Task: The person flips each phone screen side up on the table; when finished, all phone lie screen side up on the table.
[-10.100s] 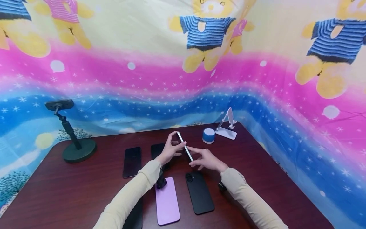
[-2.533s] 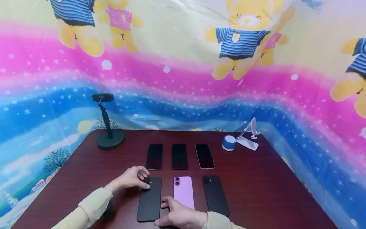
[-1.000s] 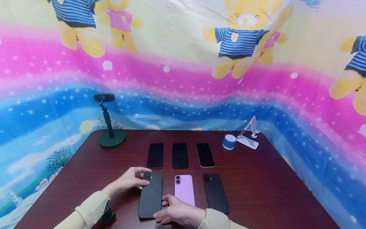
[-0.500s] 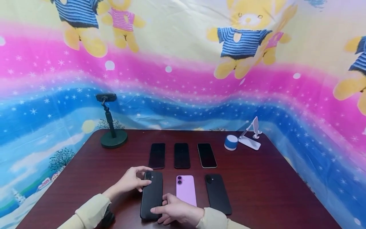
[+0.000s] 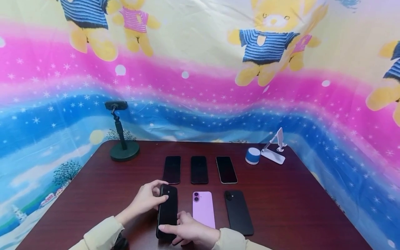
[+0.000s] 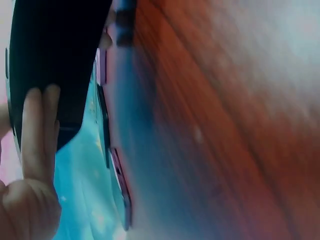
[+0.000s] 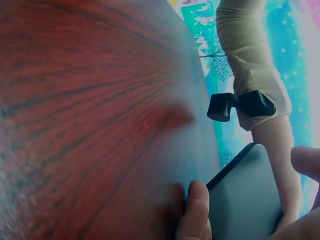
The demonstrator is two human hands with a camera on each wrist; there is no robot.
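Observation:
Both hands hold a black smartphone (image 5: pixel 168 212), raised and tilted at the left of the front row, its camera side turned up in the head view. My left hand (image 5: pixel 145 198) grips its upper left edge, the thumb on top near the camera. My right hand (image 5: pixel 193 229) grips the lower right corner, thumb also on top. In the left wrist view, fingers (image 6: pixel 37 135) lie against the dark face of the phone (image 6: pixel 57 55). From the right wrist, the phone (image 7: pixel 245 192) looks grey, with a fingertip at its edge. Beside it lies a pink phone (image 5: pixel 202 205), partly behind the right hand.
Another black phone (image 5: pixel 239 213) lies camera side up at the right. Three phones lie screen up behind, one light-rimmed (image 5: pixel 226 169). A dark green stand (image 5: pixel 124 152), a blue-and-white cylinder (image 5: pixel 252 156) and a white folding stand (image 5: pixel 273 156) stand further back.
Ten seconds ago the hands held a light-edged phone up; such a phone now lies in the back row. Since then the hands have lifted the front left black phone and tilted it.

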